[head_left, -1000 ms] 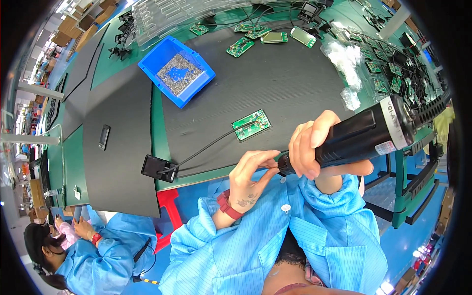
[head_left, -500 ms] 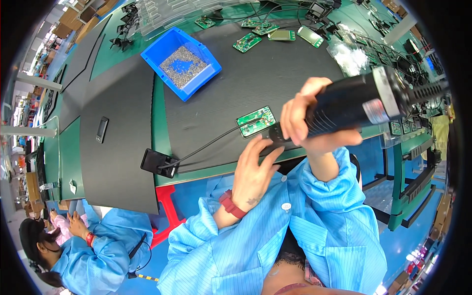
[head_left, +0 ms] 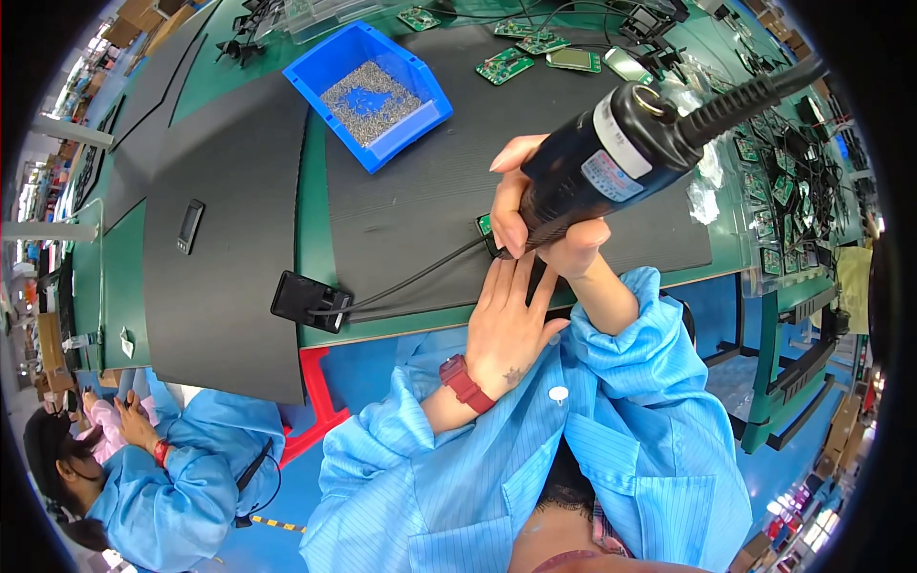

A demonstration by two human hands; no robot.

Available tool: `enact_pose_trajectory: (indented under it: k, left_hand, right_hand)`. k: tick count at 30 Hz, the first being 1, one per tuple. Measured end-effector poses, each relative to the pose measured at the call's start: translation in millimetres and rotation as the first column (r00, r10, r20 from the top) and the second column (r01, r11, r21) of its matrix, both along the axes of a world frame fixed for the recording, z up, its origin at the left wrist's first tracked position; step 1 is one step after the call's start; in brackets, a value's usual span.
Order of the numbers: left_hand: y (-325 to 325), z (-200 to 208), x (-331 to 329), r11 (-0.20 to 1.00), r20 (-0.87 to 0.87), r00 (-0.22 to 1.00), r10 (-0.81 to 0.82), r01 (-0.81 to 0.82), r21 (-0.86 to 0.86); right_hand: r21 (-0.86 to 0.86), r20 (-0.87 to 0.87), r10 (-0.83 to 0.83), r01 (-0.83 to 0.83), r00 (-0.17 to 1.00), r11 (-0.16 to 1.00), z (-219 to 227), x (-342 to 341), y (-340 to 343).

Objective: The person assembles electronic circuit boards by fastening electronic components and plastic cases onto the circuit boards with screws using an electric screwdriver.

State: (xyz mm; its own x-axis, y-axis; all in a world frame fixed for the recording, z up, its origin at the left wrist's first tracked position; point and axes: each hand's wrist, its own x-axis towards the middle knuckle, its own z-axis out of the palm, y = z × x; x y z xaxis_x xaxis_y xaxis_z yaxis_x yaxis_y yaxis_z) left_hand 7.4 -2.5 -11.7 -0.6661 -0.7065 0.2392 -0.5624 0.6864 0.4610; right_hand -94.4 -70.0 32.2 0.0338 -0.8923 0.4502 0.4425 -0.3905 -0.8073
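My right hand is wrapped around a black electric screwdriver, which tilts down over a green circuit board. The tool and hand cover most of the board, and the screwdriver's tip is hidden. My left hand lies flat, fingers stretched toward the near side of the board and fingertips partly hidden below the tool. From the board area a black cable runs left to a small black plastic housing at the table's front edge. Further back, a blue bin holds many small metal screws.
Several circuit boards lie along the back of the black mat. More boards crowd a clear tray at the right. The screwdriver's thick cord leads off right. A small dark device lies left. Another person sits lower left.
The screwdriver and my right hand have moved left and now stand more over the board, hiding much of it. My left hand has straightened and flattened. The whole view has shifted slightly.
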Motion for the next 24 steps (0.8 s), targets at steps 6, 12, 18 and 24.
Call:
enact_pose_trajectory:
  k: [6, 12, 18, 24]
  left_hand:
    - [1, -7, 0, 0.999, -0.001, 1.000, 0.017, -0.017, -0.033]
    - [0, -11, -2, 0.998, -0.012, 0.999, 0.037, -0.038, -0.053]
    - [0, -12, -4, 0.998, -0.020, 0.999, 0.045, -0.046, -0.041]
    - [-2, -8, -5, 0.998, -0.067, 0.997, 0.046, -0.050, -0.048]
  right_hand:
    - [0.028, 0.002, 0.059, -0.059, 0.998, 0.998, 3, 7, -2]
    - [0.050, 0.028, 0.256, -0.257, 0.966, 0.965, -2, 5, -8]
    - [0.038, 0.062, 0.320, -0.323, 0.945, 0.946, -4, 2, -9]
    - [0.041, 0.067, 0.107, -0.110, 0.992, 0.993, 8, -9, -9]
